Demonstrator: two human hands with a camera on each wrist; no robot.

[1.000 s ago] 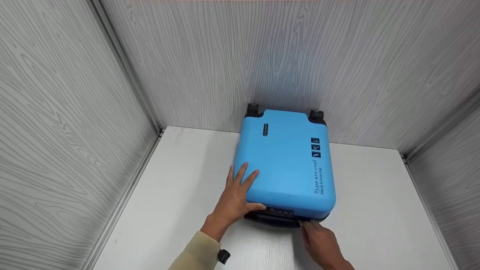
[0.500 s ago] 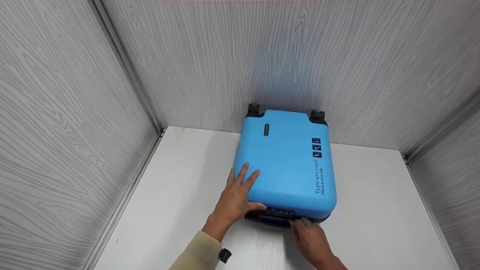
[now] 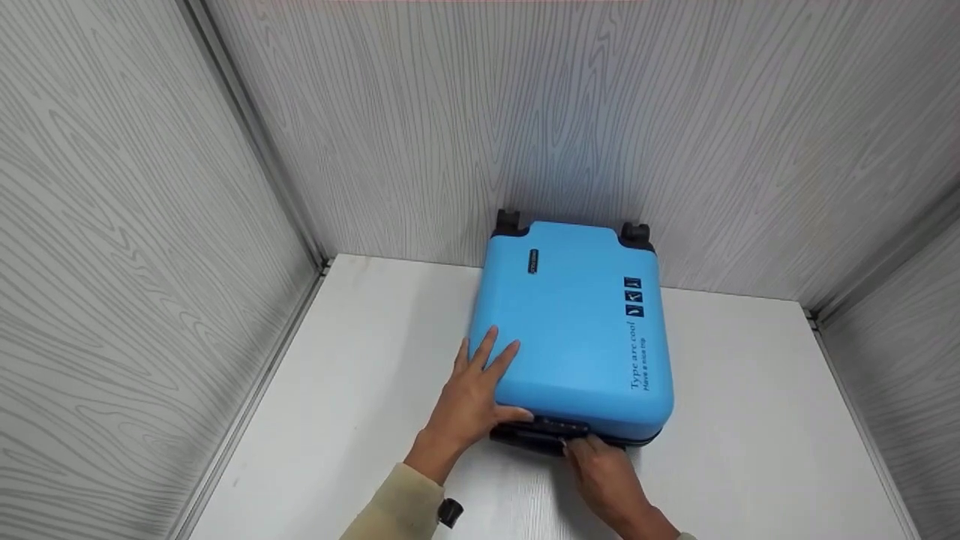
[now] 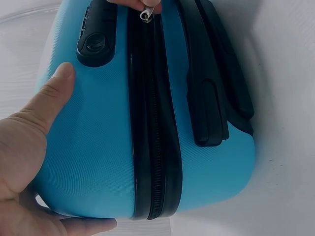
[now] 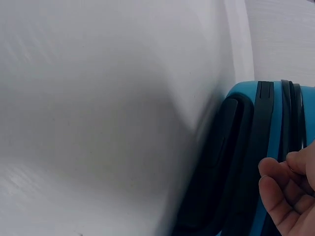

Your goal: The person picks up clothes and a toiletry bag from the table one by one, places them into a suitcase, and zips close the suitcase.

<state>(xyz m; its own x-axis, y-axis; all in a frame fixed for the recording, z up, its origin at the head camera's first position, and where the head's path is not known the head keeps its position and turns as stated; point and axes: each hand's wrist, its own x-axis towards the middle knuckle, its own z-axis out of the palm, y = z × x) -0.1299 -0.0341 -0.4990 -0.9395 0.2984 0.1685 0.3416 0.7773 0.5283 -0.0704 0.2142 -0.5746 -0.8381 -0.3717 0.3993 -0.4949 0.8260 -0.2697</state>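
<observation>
A light blue hard-shell suitcase [image 3: 570, 322] lies flat, its black wheels pointing at the back wall. My left hand [image 3: 466, 397] rests on its near left corner, fingers spread over the top and thumb against the end face. At the near end, my right hand [image 3: 606, 476] pinches the zipper pull [image 4: 146, 14]. In the left wrist view the closed zipper teeth [image 4: 155, 162] run from that pull round to the corner. A black combination lock [image 4: 98, 37] sits on one side of the zipper, and a black carry handle [image 4: 204, 88] on the other.
The suitcase lies on a white tabletop [image 3: 375, 322]. Behind it stands a grey wood-grain panel [image 3: 420, 135], with more panels at the left [image 3: 112, 225] and right [image 3: 915, 322]. Two wheels [image 3: 636, 234] stick out close to the back panel.
My right hand has slid leftward along the suitcase's near end with the zipper pull, from near the right corner to beside the lock. My left hand stays in place.
</observation>
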